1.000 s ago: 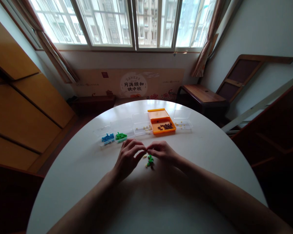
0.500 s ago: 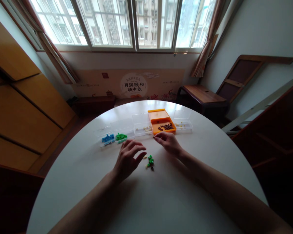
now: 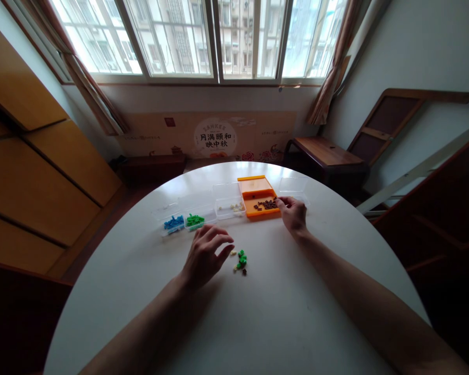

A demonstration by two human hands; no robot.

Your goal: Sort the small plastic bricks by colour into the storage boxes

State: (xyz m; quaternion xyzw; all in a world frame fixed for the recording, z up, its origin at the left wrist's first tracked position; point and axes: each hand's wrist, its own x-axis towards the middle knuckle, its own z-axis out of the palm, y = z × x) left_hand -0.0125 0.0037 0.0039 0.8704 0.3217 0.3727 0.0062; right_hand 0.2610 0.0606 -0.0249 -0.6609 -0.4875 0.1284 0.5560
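My right hand (image 3: 294, 213) reaches to the right edge of the orange box (image 3: 251, 212), thumb and fingers pinched together at the small brown bricks (image 3: 269, 204) inside it. Whatever lies between those fingertips is too small to make out. Over the table, my left hand (image 3: 209, 255) hovers with its fingers apart and nothing in them. Just right of its thumb lies a small cluster of green bricks (image 3: 242, 256), with a few pale bricks (image 3: 233, 253) and a dark brown brick (image 3: 244, 272) around it.
Left of the orange box stand open clear boxes holding pale pieces (image 3: 236, 207), green bricks (image 3: 195, 220) and blue bricks (image 3: 174, 223). Another clear box (image 3: 293, 183) is partly behind my right hand. All rest on a round white table (image 3: 140, 312); a wooden stool (image 3: 328, 151) stands beyond.
My right hand has moved right, from the front of the orange box, where a small brown piece showed at its fingertips, to the box's right edge. My left hand has stayed put.
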